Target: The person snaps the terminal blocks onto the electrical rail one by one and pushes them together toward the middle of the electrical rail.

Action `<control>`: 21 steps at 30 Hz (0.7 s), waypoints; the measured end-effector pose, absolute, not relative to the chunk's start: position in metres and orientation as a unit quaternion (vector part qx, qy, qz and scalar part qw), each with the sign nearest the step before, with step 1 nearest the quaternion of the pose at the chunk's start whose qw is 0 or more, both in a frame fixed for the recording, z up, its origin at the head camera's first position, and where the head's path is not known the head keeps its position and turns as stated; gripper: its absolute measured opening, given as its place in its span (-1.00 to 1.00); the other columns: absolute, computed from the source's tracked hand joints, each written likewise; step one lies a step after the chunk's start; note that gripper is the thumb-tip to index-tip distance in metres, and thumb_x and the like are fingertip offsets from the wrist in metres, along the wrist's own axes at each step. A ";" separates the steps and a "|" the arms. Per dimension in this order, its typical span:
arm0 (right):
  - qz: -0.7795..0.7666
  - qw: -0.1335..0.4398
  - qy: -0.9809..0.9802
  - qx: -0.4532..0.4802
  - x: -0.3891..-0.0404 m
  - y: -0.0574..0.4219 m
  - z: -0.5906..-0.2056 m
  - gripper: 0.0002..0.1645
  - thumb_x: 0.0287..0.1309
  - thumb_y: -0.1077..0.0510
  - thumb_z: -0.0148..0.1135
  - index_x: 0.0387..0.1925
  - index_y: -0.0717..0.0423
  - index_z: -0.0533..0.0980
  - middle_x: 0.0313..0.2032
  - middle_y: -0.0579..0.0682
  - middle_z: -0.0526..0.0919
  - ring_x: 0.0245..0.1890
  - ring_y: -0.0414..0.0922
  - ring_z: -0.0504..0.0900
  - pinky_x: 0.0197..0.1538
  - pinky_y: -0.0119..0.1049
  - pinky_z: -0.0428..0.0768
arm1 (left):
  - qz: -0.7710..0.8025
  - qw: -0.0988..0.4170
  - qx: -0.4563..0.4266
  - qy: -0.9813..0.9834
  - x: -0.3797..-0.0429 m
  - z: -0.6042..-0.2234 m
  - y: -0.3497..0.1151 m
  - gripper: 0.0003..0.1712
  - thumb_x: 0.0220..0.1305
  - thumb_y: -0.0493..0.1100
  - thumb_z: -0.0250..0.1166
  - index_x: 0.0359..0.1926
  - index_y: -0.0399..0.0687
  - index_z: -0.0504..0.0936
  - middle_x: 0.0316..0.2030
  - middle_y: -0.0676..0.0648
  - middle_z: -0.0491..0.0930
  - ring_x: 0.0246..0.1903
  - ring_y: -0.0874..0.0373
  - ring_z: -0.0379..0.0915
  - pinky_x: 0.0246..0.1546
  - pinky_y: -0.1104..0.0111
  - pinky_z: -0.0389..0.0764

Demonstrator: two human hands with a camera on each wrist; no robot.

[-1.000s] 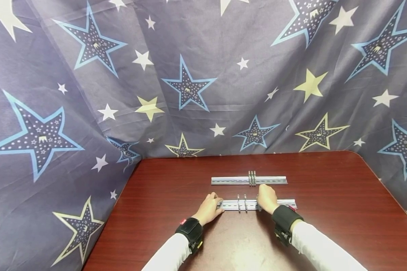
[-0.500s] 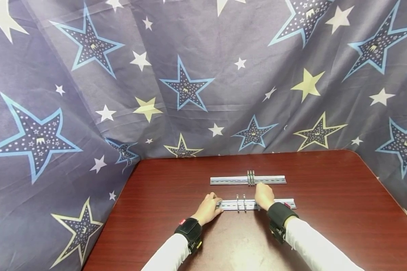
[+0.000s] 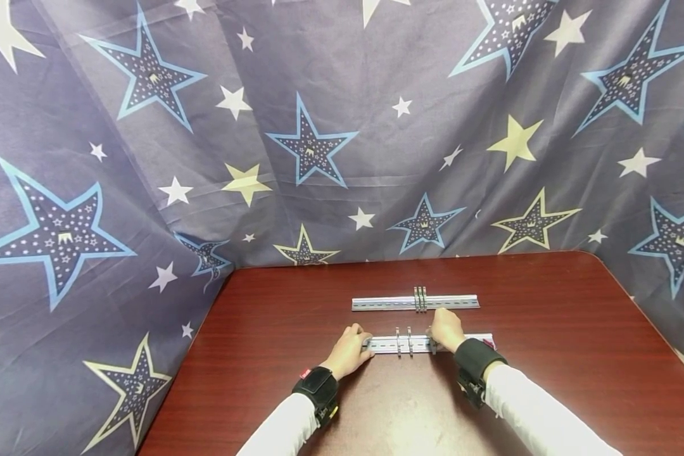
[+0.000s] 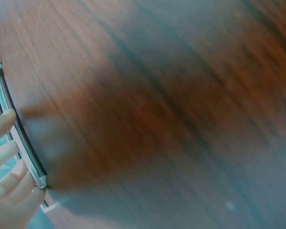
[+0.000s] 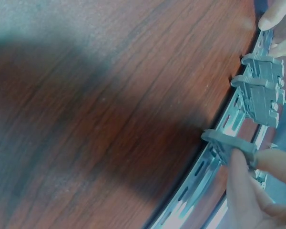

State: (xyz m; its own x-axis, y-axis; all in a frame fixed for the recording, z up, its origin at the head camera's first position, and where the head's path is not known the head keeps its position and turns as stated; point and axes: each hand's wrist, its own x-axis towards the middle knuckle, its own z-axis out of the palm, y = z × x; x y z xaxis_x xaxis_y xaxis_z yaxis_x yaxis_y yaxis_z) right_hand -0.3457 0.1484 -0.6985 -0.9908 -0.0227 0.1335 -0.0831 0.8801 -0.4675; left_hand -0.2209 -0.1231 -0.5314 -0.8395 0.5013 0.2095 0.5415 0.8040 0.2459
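A slotted metal DIN rail (image 3: 384,345) lies on the table in front of me. My left hand (image 3: 350,349) grips its left end, thumb on the near edge and fingers (image 4: 9,181) across the far side. My right hand (image 3: 447,329) pinches a grey terminal block (image 5: 224,140) between thumb and fingers, right of the rail's middle. The block stands across the rail, its near end at the rail's near edge; fingers hide its far end. Further left, two similar blocks (image 5: 260,98) stand upright on the rail with a small gap between them.
Behind lies a second DIN rail (image 3: 384,304), parallel to the first, bearing three blocks (image 3: 420,299) side by side. The reddish-brown table (image 3: 273,304) extends around both rails. A grey curtain (image 3: 251,126) printed with stars hangs along the back and sides.
My right hand shifts slightly at the same block, and more of the block shows below the fingers. The left hand keeps its grip on the rail end. The head view drifts a little.
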 end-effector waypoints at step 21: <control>0.382 -0.099 -0.919 -0.016 -0.231 0.123 -0.485 -0.62 0.07 0.12 0.11 -0.69 0.34 0.49 -0.76 0.18 0.54 -0.74 -0.02 0.58 -0.55 -0.22 0.55 | -0.148 0.065 -0.273 -0.948 -0.223 -0.535 -0.124 -0.65 -0.09 -0.16 0.34 -0.23 -0.22 0.59 -0.36 -0.07 0.38 -0.34 0.08 0.31 -0.33 0.36 0.38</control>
